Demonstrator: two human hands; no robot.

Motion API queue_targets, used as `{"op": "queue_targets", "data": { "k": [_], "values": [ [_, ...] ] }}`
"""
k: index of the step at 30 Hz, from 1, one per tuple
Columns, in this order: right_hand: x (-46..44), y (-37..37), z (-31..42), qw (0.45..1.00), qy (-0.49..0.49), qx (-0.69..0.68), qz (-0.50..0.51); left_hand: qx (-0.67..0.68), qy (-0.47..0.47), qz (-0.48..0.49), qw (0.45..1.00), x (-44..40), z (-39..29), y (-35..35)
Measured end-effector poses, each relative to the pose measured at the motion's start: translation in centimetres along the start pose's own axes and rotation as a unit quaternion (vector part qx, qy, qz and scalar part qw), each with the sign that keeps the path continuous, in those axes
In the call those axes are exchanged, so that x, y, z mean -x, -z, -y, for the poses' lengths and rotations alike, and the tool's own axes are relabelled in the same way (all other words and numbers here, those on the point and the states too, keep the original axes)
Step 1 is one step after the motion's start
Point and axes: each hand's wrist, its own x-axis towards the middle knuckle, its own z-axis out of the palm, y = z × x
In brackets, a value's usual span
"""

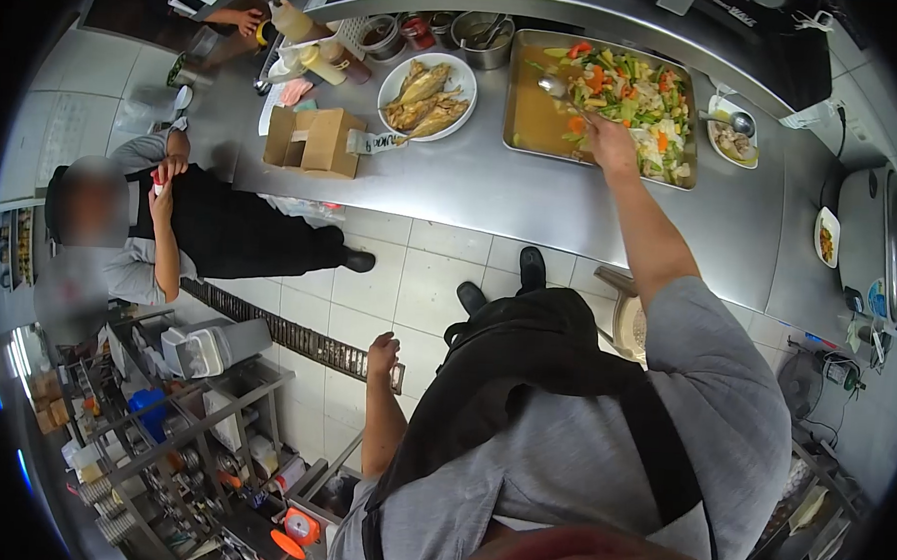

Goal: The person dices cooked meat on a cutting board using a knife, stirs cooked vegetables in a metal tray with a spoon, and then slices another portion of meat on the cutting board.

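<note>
Where I stand, the steel counter [512, 198] runs across in front of me, the largest thing in view. To my left, near the counter's end, a co-worker [236, 221] in a black apron has something small, red and white, between the fingers; I cannot tell what it is. On the counter, ahead of me and to the right, sits the wide metal tray [549, 154]. Brownish liquid lies bare over its left part, and mixed vegetables [632, 78], green, orange, red and pale, are heaped over the middle and right.

Smaller than the tray, a cardboard box [332, 145] stands near the counter's front edge, well to the left, its top open. Just beside it, farther back, a round white plate [469, 78] bears browned fish [422, 87]. Right of the tray, near its edge, is a small white dish [718, 104] of pale food, with a ladle [743, 124] resting across it.

My right hand [611, 142] is over the tray, fingers closed around the handle of a metal spoon [552, 86], whose bowl points left, over the liquid beside the vegetables. My left hand [383, 355] hangs low at my side, away from the counter, fingers loosely bent; I cannot tell whether they hold anything.
</note>
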Motion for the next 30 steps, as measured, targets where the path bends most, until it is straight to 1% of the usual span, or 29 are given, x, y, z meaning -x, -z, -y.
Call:
{"op": "queue_targets", "data": {
  "k": [2, 3, 4, 5, 6, 8, 9, 10, 11, 12, 13, 14, 15, 16, 17, 19, 20, 22, 23, 24, 25, 26, 27, 28, 29, 30],
  "values": [
    [0.7, 0.2, -1.6, 0.997, -0.020, -0.075, 0.028, 0.009, -0.003, -0.008, 1.000, -0.5, 0.9, -0.5],
    [1.5, 0.2, -2.1, 0.993, -0.011, -0.109, 0.034, -0.016, 0.006, 0.022, 1.000, -0.8, 1.8, -0.9],
    [2.0, 0.9, -2.0, 0.994, -0.011, -0.108, 0.034, -0.041, 0.017, 0.053, 0.998, -1.2, 3.6, -1.2],
    [2.1, 1.9, -1.9, 0.983, -0.030, -0.156, 0.089, -0.004, 0.066, 0.066, 0.996, -2.4, 6.7, -1.8],
    [2.4, 2.5, -1.9, 0.967, -0.051, -0.205, 0.142, -0.006, 0.066, 0.068, 0.995, -1.2, 6.3, -2.2],
    [2.5, 2.1, -2.3, 0.959, -0.053, -0.231, 0.154, -0.207, 0.071, 0.114, 0.969, 2.5, 4.8, -2.8],
    [2.4, 2.1, -2.4, 0.952, -0.050, -0.255, 0.164, -0.419, -0.056, 0.198, 0.884, -3.5, 13.5, -3.0],
    [2.5, 2.0, -2.5, 0.952, -0.053, -0.256, 0.159, -0.591, -0.210, 0.221, 0.747, -4.5, 14.5, -3.7],
    [2.6, 2.0, -2.7, 0.929, -0.098, -0.305, 0.182, -0.514, -0.139, 0.146, 0.834, -4.7, 15.7, -3.8],
    [2.7, 1.9, -2.9, 0.902, -0.142, -0.354, 0.205, -0.516, -0.144, 0.147, 0.832, -4.8, 15.2, -3.8],
    [2.9, 1.9, -3.2, 0.902, -0.145, -0.353, 0.200, -0.407, -0.085, 0.211, 0.885, -5.0, 15.1, -3.5],
    [3.3, 1.9, -3.6, 0.884, -0.166, -0.390, 0.198, -0.290, -0.023, 0.271, 0.918, -5.3, 15.0, -3.5],
    [3.6, 2.1, -4.2, 0.865, -0.186, -0.425, 0.193, -0.317, -0.046, 0.247, 0.915, -5.8, 14.5, -3.2],
    [3.9, 2.8, -4.5, 0.866, -0.190, -0.424, 0.186, -0.312, -0.050, 0.225, 0.922, -6.3, 13.8, -2.8],
    [4.2, 4.0, -4.6, 0.860, -0.206, -0.430, 0.179, -0.297, -0.049, 0.204, 0.932, -6.0, 11.5, -2.5],
    [4.3, 6.0, -5.8, 0.856, -0.220, -0.442, 0.151, -0.256, -0.027, 0.168, 0.951, -4.1, 5.3, -2.9],
    [4.0, 6.6, -7.1, 0.859, -0.222, -0.440, 0.140, -0.244, 0.005, 0.143, 0.959, -4.0, 3.0, -3.4],
    [3.7, 7.2, -10.4, 0.876, -0.220, -0.425, 0.063, -0.221, -0.053, 0.135, 0.965, -4.6, 0.6, -3.6],
    [3.4, 8.4, -11.5, 0.878, -0.224, -0.421, 0.048, -0.237, -0.092, 0.133, 0.958, -5.9, 0.5, -3.8],
    [3.3, 9.4, -12.2, 0.878, -0.226, -0.419, 0.045, -0.180, -0.080, 0.127, 0.972, -6.9, 0.7, -4.2],
    [3.1, 10.4, -12.9, 0.927, -0.197, -0.319, -0.017, -0.137, -0.020, 0.114, 0.984, -6.3, -1.2, -5.0],
    [2.9, 11.8, -12.8, 0.959, -0.166, -0.214, -0.078, -0.094, 0.040, 0.100, 0.990, -6.4, -2.2, -5.5],
    [3.1, 13.0, -12.5, 0.983, -0.082, -0.091, -0.134, -0.095, 0.039, 0.102, 0.989, -6.0, -2.8, -5.8],
    [3.0, 13.3, -12.5, 0.983, -0.084, -0.089, -0.136, -0.143, -0.024, 0.124, 0.982, -6.8, -2.0, -5.9],
    [2.8, 13.7, -12.6, 0.988, -0.060, -0.021, -0.139, -0.189, -0.088, 0.146, 0.967, -7.1, -1.9, -6.0],
    [2.4, 14.0, -12.7, 0.988, -0.034, 0.046, -0.143, -0.189, -0.093, 0.147, 0.967, -7.5, -1.9, -6.3]
  ]
}}
